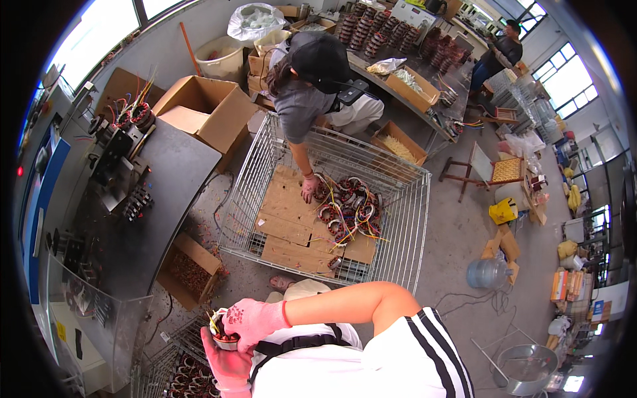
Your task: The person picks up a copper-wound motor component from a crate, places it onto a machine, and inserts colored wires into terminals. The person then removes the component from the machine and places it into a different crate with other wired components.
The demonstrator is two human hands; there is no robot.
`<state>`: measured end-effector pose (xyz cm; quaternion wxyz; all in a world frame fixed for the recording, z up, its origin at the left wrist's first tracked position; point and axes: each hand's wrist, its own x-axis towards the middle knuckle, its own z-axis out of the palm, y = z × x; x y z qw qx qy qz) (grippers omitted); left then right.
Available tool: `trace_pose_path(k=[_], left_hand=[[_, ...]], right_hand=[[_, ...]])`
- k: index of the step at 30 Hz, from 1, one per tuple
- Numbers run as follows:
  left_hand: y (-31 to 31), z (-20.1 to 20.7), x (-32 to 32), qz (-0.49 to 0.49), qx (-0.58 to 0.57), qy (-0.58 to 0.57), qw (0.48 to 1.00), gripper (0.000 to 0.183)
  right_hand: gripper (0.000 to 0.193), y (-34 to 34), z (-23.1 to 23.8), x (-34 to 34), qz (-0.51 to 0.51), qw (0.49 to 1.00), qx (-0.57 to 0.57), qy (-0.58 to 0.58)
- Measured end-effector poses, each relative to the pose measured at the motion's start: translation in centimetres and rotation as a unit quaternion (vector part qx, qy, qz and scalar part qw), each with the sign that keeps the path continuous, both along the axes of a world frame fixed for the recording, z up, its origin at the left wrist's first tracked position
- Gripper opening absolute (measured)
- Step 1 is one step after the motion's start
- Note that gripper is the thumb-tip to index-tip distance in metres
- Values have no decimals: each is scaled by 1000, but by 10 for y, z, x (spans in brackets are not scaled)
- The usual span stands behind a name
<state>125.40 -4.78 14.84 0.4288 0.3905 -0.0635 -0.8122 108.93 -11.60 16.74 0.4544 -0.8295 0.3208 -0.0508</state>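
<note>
Low at the left, I hold a motor stator [227, 339], a metal ring with copper-red windings and white and yellow wires sticking up. My right hand [257, 321], in a pink glove, closes over its near side. From below, my left hand [227, 368], also gloved in pink, cups the ring, its fingers along the left side. Part of the ring is hidden behind the gloves. Beneath my hands a wire basket [147, 379] contains many more stators [192, 377].
Ahead stands a wire cage [424, 219] lined with cardboard [285, 205], with a pile of wired stators [348, 205]. A co-worker [302, 99] reaches into it. To the left are a dark workbench [179, 156] and a box of scraps [189, 268]. Another person [501, 53] stands far right.
</note>
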Motion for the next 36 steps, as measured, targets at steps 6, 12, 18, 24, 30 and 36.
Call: trace_pose_path(k=[6, 12, 18, 24, 30, 36], left_hand=[[-9, 8, -9, 46, 50, -6, 998, 56], [-22, 9, -18, 20, 36, 12, 999, 60], [7, -32, 40, 119, 26, -108, 987, 58], [126, -63, 115, 401, 46, -372, 836, 59], [333, -88, 95, 628, 269, -445, 579, 58], [548, -127, 4, 694, 431, -485, 312, 59]], right_hand=[[38, -3, -18, 3, -5, 1000, 14, -16], [34, -11, -18, -13, -47, 995, 56, -70], [36, -39, -27, 13, -43, 971, 170, -161], [35, -46, -55, 56, -48, 915, 395, -64], [29, 5, -88, 115, 60, 877, 477, 18], [23, 95, -90, 185, 217, 903, 351, 120]])
